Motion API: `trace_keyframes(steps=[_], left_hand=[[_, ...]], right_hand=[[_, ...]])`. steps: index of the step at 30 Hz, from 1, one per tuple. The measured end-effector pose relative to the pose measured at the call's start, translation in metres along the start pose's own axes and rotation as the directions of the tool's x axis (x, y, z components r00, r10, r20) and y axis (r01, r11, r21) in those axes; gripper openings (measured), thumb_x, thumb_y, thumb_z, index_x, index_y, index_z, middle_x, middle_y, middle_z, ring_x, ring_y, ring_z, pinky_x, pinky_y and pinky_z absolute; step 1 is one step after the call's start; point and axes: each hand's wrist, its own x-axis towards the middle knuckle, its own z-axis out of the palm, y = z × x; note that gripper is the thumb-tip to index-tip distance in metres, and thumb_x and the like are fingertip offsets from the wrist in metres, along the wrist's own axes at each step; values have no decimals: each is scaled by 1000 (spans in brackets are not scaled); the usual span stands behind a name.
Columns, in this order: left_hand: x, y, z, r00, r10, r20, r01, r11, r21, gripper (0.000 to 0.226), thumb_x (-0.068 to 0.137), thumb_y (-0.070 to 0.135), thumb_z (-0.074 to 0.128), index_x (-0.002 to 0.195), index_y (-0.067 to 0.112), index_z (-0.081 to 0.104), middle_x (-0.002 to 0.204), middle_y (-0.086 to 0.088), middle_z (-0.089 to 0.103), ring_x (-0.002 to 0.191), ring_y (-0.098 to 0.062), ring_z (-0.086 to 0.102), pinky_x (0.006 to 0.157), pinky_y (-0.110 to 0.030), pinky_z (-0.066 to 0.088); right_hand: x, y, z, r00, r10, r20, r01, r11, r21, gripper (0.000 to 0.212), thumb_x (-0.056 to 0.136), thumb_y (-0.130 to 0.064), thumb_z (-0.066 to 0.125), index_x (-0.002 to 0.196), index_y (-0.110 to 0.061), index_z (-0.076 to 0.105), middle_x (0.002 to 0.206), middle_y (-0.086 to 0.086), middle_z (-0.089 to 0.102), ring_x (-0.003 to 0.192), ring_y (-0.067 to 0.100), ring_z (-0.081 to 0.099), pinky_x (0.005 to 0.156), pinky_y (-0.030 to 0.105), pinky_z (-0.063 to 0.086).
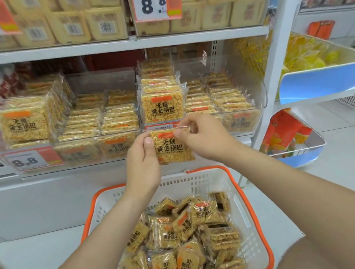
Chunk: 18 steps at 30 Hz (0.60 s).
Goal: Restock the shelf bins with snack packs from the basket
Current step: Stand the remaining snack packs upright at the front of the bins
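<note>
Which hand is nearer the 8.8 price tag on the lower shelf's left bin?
Left. The left hand grips the snack pack at its left edge, on the side toward the price tag; the right hand pinches its top right corner, farther from the tag.

snack pack: glossy clear film | basket: white perforated plastic | bin: clear plastic

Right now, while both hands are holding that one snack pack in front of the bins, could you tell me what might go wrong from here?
1. The right hand pinches only the thin wrapper corner of the snack pack while the left hand grips its edge; it could slip and drop toward the basket.
2. The upright row in the clear bin rises above its front wall; pushing another pack in may tip it forward.
</note>
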Motion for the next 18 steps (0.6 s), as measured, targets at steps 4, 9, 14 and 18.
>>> trace_keyframes(steps=[4, 9, 14, 18], left_hand=[[9, 21, -3, 999, 20, -42, -23, 998, -61, 43, 113, 39, 36, 138, 16, 62, 111, 5, 69, 105, -13, 64, 102, -49, 52], [16, 53, -5, 989, 149, -20, -146, 984, 103, 43, 115, 35, 37, 150, 18, 55, 124, 10, 65, 121, -9, 57, 102, -21, 40], [30, 73, -4, 921, 390, 15, -381, 889, 254, 30, 112, 30, 43, 136, 22, 60, 122, 9, 59, 117, -9, 54, 101, -30, 45], [55, 77, 0, 850, 508, 141, -494, 674, 550, 34, 99, 24, 58, 132, 19, 58, 134, 1, 51, 125, -19, 45, 103, -39, 45]], right_hand=[[-1, -10, -6, 992, 125, -7, -112, 916, 386, 34, 109, -26, 53, 143, -27, 50, 112, -4, 63, 93, 4, 61, 73, 25, 46], [9, -16, -14, 967, 223, -124, -121, 830, 545, 26, 112, -25, 47, 137, -28, 52, 119, -9, 57, 98, 3, 54, 69, 15, 45], [32, -15, -24, 886, 255, -386, -50, 883, 467, 31, 111, -26, 41, 137, -27, 56, 137, -4, 58, 124, 18, 56, 107, 44, 48], [55, -14, -44, 819, 297, -492, -77, 905, 419, 33, 111, -18, 34, 139, -22, 50, 105, -15, 50, 101, 14, 53, 94, 34, 39]])
